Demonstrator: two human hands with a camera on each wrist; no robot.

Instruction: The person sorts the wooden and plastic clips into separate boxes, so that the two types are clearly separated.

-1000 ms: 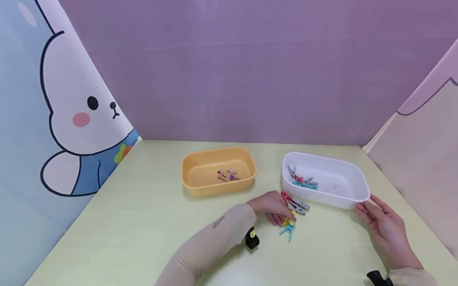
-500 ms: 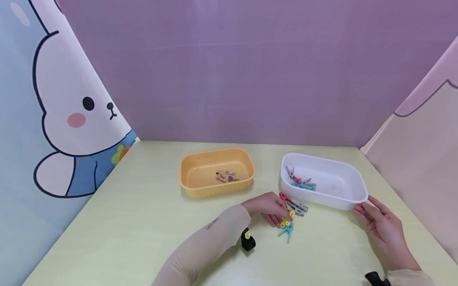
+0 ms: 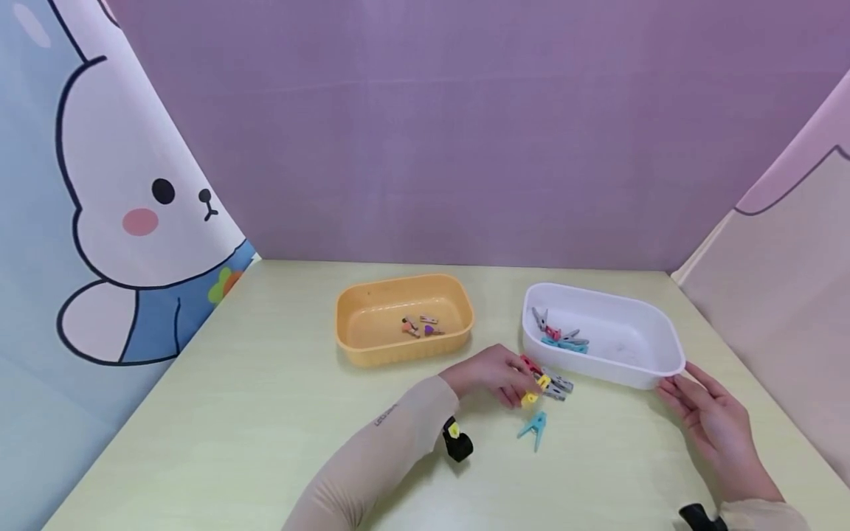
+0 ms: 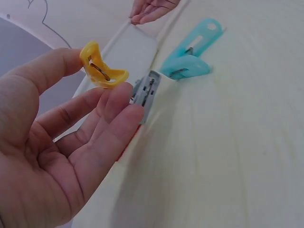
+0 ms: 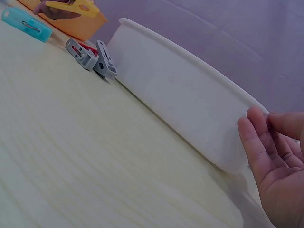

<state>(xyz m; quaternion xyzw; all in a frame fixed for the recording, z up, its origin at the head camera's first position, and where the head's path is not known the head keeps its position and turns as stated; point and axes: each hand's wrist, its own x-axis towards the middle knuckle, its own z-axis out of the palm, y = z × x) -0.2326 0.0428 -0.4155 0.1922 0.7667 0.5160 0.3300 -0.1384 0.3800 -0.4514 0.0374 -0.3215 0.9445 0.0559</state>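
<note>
Thumb and fingertips of my left hand [image 3: 501,375] pinch a yellow clothespin [image 4: 100,69], which is raised off the table in the left wrist view. Beneath and just past it lie grey clothespins [image 3: 556,386] and a red clothespin [image 3: 529,363], partly covered by the hand. A light blue clothespin [image 3: 534,429] lies nearer the front, apart from the others. At the near right corner of the white plastic basin [image 3: 624,376], my right hand [image 3: 717,428] grips the rim between thumb and fingers. Inside that basin are several grey, red and blue clothespins [image 3: 564,344].
An orange-yellow basin [image 3: 372,354] stands left of the white one, with several small decorated clips [image 3: 420,327] in it. A purple wall [image 3: 425,147] closes off the back of the pale table [image 3: 232,413]. Printed panels stand at both sides.
My left hand has lifted the yellow clothespin off the table, moving slightly up and away from the blue one. My right hand stays at the white basin's corner.
</note>
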